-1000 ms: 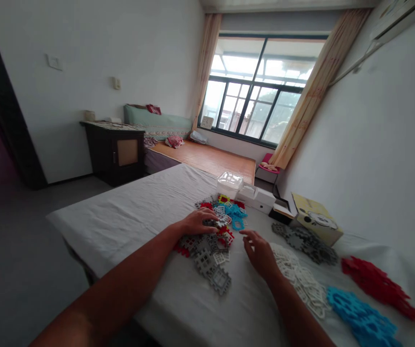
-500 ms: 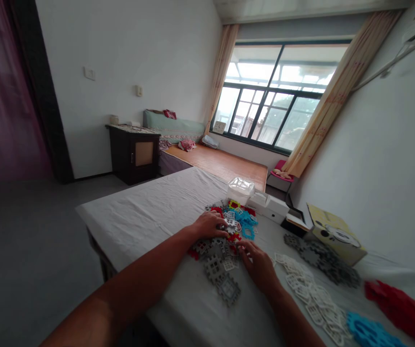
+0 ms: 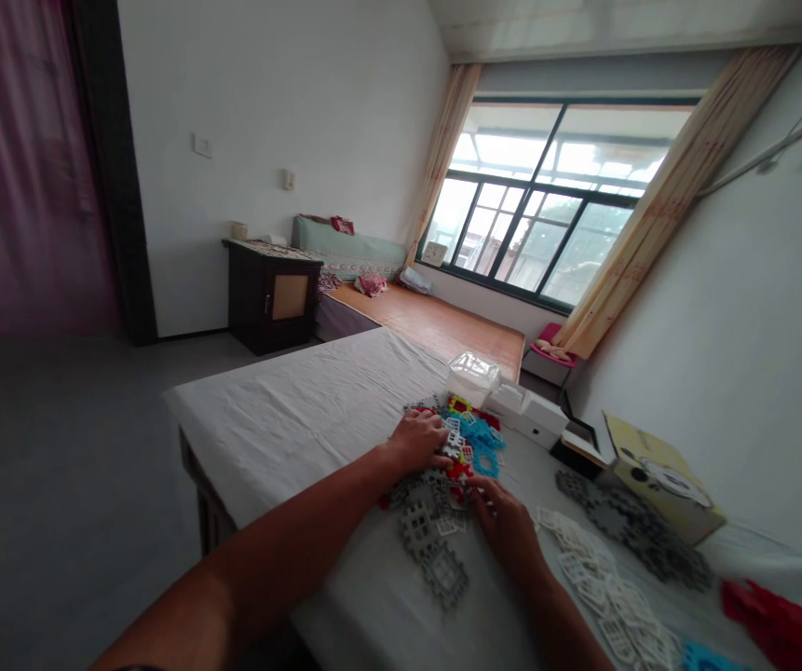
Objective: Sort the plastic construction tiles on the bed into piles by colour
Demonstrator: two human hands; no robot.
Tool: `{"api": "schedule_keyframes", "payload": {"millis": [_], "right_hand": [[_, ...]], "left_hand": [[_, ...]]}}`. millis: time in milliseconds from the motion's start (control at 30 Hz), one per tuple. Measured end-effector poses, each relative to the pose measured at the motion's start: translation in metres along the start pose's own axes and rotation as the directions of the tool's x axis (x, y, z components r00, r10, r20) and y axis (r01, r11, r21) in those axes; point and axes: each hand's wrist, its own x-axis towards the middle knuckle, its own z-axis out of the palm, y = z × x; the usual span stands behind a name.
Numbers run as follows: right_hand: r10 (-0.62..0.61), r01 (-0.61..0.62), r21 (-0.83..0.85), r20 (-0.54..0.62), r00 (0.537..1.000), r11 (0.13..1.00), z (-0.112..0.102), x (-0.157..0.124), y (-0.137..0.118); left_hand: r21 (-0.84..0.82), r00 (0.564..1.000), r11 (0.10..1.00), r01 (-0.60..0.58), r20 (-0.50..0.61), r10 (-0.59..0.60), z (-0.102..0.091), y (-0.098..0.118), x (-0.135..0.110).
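Note:
A mixed heap of flat plastic interlocking tiles (image 3: pixel 442 475), grey, white, red and blue, lies on a table covered in white cloth (image 3: pixel 317 410). My left hand (image 3: pixel 420 440) rests palm down on the far left side of the heap, fingers curled over a grey and white tile. My right hand (image 3: pixel 505 524) sits at the heap's near right edge, with its fingertips pressed onto the tiles. What the fingers of either hand hold is hidden. A few grey tiles (image 3: pixel 435 559) trail toward me.
Sorted tiles lie to the right: white (image 3: pixel 603 587), grey (image 3: pixel 638 531), red (image 3: pixel 784 624). White boxes (image 3: pixel 533 415), a clear container (image 3: pixel 472 373) and a yellow carton (image 3: pixel 659 475) stand behind. A dark cabinet (image 3: pixel 271 294), a low wooden platform and a window are beyond.
My right hand moved left from open cloth onto the heap's edge. My left hand stayed on the heap. The view swung, so the sorted tiles slid toward the right edge.

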Motion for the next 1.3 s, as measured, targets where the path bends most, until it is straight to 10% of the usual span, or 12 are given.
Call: {"api": "schedule_keyframes", "payload": {"millis": [467, 767, 933, 1067, 1200, 1300], "right_hand": [[0.007, -0.007, -0.012, -0.022, 1.0, 1.0, 0.0, -0.003, 0.004], [0.142, -0.071, 0.214, -0.336, 0.931, 0.974, -0.011, 0.005, -0.011], [0.156, -0.059, 0.316, -0.29, 0.944, 0.947, -0.019, 0.01, -0.017], [0.283, -0.149, 0.433, -0.265, 0.922, 0.889, -0.036, 0.01, 0.008], [0.551, -0.336, 0.64, -0.166, 0.818, 0.691, -0.057, 0.003, 0.059], [0.719, -0.27, 0.76, -0.345, 0.604, 0.591, -0.073, -0.003, 0.096]], "left_hand": [[0.114, 0.997, 0.993, -0.018, -0.077, 0.027, 0.001, 0.005, 0.003], [-0.348, 0.985, 0.937, -0.019, -0.166, -0.042, -0.024, 0.01, 0.001], [-0.477, 0.977, 0.853, -0.214, -0.109, 0.184, -0.028, 0.016, 0.001], [-0.516, 0.985, 0.842, -0.16, -0.137, 0.104, -0.025, 0.009, -0.001], [-0.505, 0.991, 0.859, -0.079, -0.133, 0.012, -0.022, -0.003, -0.003], [-0.557, 0.991, 0.83, -0.038, -0.131, -0.042, -0.022, -0.006, -0.004]]}}
